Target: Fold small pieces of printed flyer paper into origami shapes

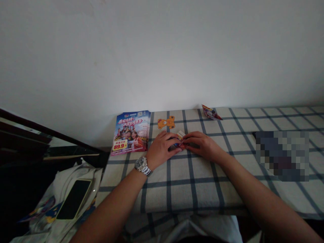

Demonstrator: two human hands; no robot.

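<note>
So both hands are on one small bit of printed paper (180,135), near the middle of the bench (192,194). The left hand (173,144) has it pinched from one side, fingers bent round it, and the right hand (188,141) grips it from the other, fingertips nearly meeting. You get a pale edge on top and some red and blue lower down; the exact fold's too covered to tell.

Just behind the left hand there's an orange bear (166,122) lying flat, and left of that a pile of flyers (130,135), the top one marked 89.9. A folded piece (211,112) sits further back near the wall (162,54). Metal watch (142,165) on the left wrist. Over on the right something's pixelated, can't tell what. Phone (74,199) is down left, off the bench, on a pale bag or cloth (67,175).
</note>
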